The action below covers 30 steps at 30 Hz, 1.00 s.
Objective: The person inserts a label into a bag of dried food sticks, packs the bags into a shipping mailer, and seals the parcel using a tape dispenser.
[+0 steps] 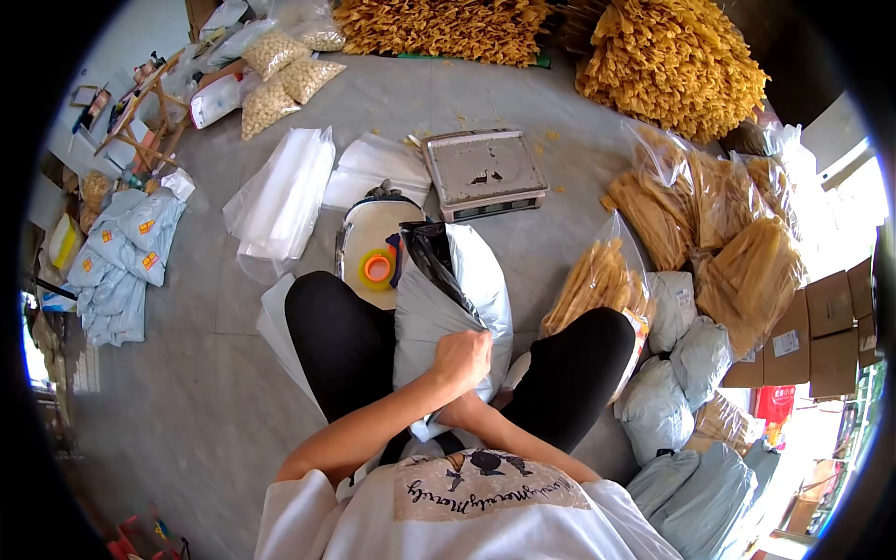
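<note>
Between my knees stands a grey-white plastic mailing bag, its black lining showing at the open far end. My left hand is closed in a fist on the bag's near upper side. Below it, my right hand is curled against the bag's near end, with its fingers partly hidden by my left forearm. Just beyond the bag, a pale round-ended container holds an orange tape roll with a blue-purple part beside it.
A flat scale sits ahead, beside clear plastic bags. Bagged yellow-brown sticks and filled grey mailers lie at right, near cardboard boxes. Grey parcels are at left. Large yellow-brown piles stand at the back.
</note>
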Motion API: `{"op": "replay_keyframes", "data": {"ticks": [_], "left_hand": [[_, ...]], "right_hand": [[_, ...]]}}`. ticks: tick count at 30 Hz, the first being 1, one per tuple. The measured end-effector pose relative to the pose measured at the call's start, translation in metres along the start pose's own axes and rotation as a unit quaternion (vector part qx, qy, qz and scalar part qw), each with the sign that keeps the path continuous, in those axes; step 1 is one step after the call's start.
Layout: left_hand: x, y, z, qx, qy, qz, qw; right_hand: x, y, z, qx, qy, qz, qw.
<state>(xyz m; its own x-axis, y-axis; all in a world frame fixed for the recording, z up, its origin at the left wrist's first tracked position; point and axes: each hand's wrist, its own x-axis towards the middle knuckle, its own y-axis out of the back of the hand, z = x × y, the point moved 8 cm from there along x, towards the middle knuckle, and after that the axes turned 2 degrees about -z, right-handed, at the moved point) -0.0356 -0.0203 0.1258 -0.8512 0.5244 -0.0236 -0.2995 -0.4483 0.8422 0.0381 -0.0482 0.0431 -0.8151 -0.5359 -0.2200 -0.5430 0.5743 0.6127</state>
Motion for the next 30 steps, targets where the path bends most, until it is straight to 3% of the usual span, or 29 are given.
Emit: {"op": "replay_keyframes", "data": {"ticks": [4, 6, 7, 9, 11, 12, 13, 15, 17, 19, 21, 23, 25, 26, 29, 30], "left_hand": [[-0.003, 0.007, -0.004, -0.022, 0.023, 0.031, 0.999], [-0.005, 0.008, -0.003, -0.028, 0.028, 0.024, 0.999], [-0.006, 0.007, -0.002, -0.033, 0.031, 0.017, 0.999], [-0.005, 0.007, 0.001, -0.04, 0.027, 0.038, 0.998], [-0.005, 0.006, 0.004, -0.042, 0.016, 0.057, 0.997], [-0.008, -0.002, 0.006, -0.03, 0.008, 0.048, 0.998], [-0.012, -0.008, 0.006, -0.015, 0.003, 0.043, 0.999], [-0.019, -0.013, 0.008, 0.002, -0.029, 0.03, 0.999], [-0.023, -0.02, 0.01, 0.016, -0.04, 0.024, 0.999], [-0.025, -0.026, 0.011, 0.03, -0.05, 0.027, 0.998], [-0.026, -0.031, 0.015, 0.045, -0.064, 0.031, 0.996], [-0.03, -0.03, 0.02, 0.121, -0.1, 0.069, 0.985], [-0.038, -0.033, 0.021, 0.131, -0.125, 0.085, 0.98], [-0.042, -0.032, 0.024, 0.137, -0.149, 0.103, 0.974], [-0.046, -0.032, 0.019, 0.131, -0.154, 0.09, 0.975], [-0.046, -0.03, 0.02, 0.131, -0.154, 0.09, 0.975]], "right_hand": [[-0.044, 0.068, -0.047, 0.025, 0.103, 0.048, 0.993], [-0.072, 0.092, -0.043, 0.208, 0.046, 0.047, 0.976], [-0.087, 0.103, -0.024, 0.189, 0.034, 0.186, 0.964], [-0.089, 0.106, -0.006, 0.126, 0.009, 0.294, 0.947], [-0.069, 0.069, 0.003, 0.248, -0.047, 0.082, 0.964], [-0.068, 0.059, 0.019, 0.333, -0.086, 0.047, 0.938], [-0.064, 0.064, 0.034, 0.39, -0.067, 0.07, 0.916], [-0.072, 0.087, 0.073, 0.472, -0.173, 0.099, 0.859], [-0.079, 0.135, 0.103, 0.337, -0.211, 0.193, 0.897], [-0.057, 0.184, 0.057, 0.22, -0.119, 0.249, 0.936], [-0.019, 0.214, -0.009, 0.05, 0.09, 0.258, 0.961], [0.022, 0.209, -0.003, 0.045, 0.159, 0.245, 0.955], [0.065, 0.205, 0.024, -0.076, 0.151, 0.246, 0.954], [0.084, 0.203, 0.025, -0.046, 0.15, 0.144, 0.977], [0.1, 0.203, 0.047, 0.049, 0.156, 0.236, 0.958], [0.098, 0.205, 0.06, 0.09, 0.028, 0.182, 0.979]]}}
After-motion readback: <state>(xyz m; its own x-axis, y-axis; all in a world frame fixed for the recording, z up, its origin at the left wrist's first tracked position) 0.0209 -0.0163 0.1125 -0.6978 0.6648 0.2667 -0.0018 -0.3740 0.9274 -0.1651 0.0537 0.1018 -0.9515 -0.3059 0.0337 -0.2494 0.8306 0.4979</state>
